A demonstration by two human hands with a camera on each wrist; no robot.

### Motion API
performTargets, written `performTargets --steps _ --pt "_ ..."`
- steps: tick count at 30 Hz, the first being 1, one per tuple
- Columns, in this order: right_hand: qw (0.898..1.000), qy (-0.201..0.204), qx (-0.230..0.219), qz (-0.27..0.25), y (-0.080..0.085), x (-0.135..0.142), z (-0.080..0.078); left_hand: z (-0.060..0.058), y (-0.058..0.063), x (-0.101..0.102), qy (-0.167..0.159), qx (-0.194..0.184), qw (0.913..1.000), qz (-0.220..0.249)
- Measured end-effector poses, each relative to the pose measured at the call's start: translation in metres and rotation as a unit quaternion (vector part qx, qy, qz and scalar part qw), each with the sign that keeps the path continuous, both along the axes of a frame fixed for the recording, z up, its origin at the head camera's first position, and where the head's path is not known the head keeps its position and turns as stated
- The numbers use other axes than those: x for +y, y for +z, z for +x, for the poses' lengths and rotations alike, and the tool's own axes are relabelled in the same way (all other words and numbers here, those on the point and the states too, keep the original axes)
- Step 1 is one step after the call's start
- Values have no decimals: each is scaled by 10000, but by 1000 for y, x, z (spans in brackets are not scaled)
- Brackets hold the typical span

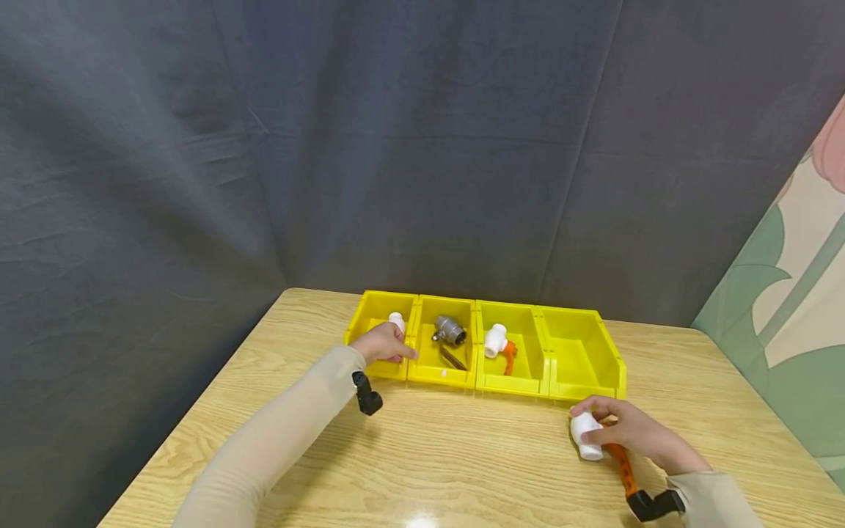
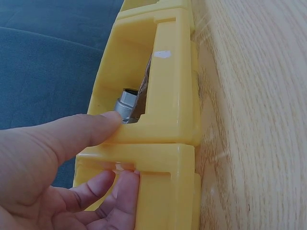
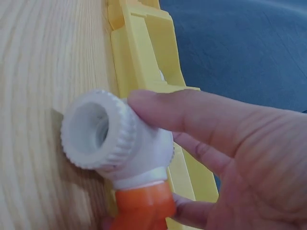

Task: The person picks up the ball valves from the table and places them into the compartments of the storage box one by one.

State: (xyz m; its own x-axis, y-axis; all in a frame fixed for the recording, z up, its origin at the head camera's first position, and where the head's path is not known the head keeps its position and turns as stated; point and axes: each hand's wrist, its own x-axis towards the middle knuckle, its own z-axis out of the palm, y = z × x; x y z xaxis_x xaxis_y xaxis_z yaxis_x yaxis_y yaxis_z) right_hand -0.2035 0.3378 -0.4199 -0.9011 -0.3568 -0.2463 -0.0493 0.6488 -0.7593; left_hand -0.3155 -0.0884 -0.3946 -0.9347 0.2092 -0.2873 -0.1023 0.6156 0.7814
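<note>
Thumb and fingers of my right hand grip a white plastic ball valve with an orange handle, in front of the rightmost bin. The right wrist view shows the valve's ribbed round end with its hollow bore. My left hand is over the leftmost yellow bin, its thumb reaching across the divider and its other fingers loosely bent inside. Just beyond those fingers lies a white fitting, partly hidden by the hand. Nothing shows between the left thumb and fingers.
A grey metal valve and a dark flat strip lie in the second bin. The third bin holds another white valve with an orange handle. The fourth bin adjoins it. A dark curtain hangs behind the wooden table.
</note>
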Motion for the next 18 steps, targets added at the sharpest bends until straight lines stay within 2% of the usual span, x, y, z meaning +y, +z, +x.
performTargets --steps 9,18 --pt "9987 -427 -280 73 4 -5 4 0 -1 0 16 -3 10000 34" --pt "9965 -396 -624 -395 -2 3 1 -1 -1 0 21 -12 10000 17"
